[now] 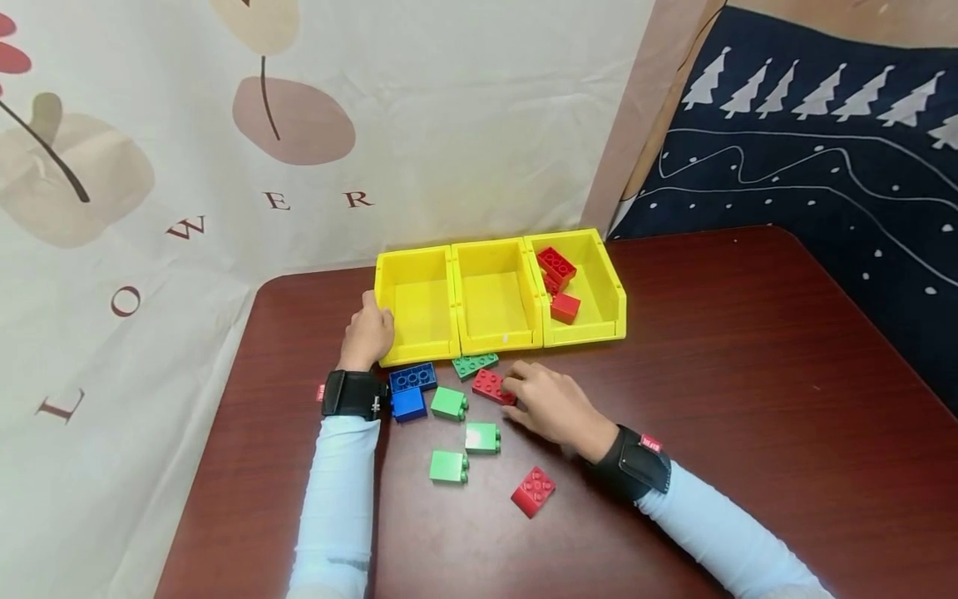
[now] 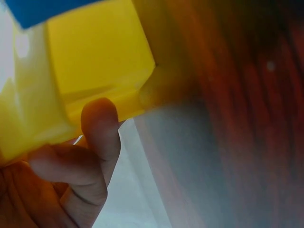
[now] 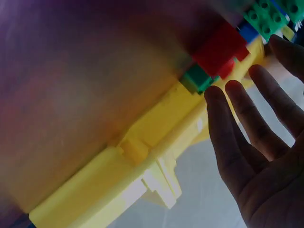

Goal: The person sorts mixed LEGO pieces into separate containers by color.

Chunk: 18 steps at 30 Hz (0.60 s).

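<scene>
My left hand (image 1: 367,334) holds the left side of a row of joined yellow bins (image 1: 415,349). In the left wrist view, thumb and finger lie against the yellow wall (image 2: 99,47). My right hand (image 1: 555,403) is over the table with its fingers spread, right beside a red toy brick (image 1: 490,384). The right wrist view has that red brick (image 3: 218,50) just past the fingertips (image 3: 215,95), with nothing gripped. A green brick (image 1: 476,364) lies between it and the bins. Several red bricks (image 1: 565,309) sit in the right-hand bin.
Two blue bricks (image 1: 408,404) lie by the left wrist. Green bricks (image 1: 449,403) are scattered in front of the bins. Another red brick (image 1: 534,492) lies nearer the body. A patterned cloth (image 1: 449,125) hangs behind the brown table (image 1: 748,374).
</scene>
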Tool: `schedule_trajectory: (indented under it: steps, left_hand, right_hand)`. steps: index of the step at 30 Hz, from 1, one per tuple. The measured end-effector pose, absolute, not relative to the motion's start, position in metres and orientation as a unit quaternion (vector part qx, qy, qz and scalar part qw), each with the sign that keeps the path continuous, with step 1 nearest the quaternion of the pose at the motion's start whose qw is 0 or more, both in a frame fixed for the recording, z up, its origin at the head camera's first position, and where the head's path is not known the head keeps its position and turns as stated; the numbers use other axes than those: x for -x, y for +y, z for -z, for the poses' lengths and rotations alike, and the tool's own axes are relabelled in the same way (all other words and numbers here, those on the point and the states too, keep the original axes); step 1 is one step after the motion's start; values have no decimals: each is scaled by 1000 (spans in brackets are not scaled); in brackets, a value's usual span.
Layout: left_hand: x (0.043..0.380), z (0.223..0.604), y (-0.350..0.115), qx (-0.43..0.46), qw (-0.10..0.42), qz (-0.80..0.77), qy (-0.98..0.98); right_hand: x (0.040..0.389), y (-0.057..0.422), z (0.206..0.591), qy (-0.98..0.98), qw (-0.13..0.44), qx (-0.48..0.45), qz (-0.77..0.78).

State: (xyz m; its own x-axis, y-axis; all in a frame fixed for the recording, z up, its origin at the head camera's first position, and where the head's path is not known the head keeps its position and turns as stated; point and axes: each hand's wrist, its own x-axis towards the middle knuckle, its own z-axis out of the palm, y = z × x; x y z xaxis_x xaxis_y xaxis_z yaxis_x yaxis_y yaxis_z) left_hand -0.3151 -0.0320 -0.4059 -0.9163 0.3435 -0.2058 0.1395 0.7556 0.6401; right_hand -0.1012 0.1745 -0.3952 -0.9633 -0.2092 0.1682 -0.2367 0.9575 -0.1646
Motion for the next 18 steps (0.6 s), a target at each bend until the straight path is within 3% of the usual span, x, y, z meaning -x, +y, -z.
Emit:
schedule_trajectory:
  steps: [18]
  left_hand:
    - [314, 406, -32, -125, 159, -327, 923]
  right_hand:
    - [107, 172, 400, -990, 50, -95, -93]
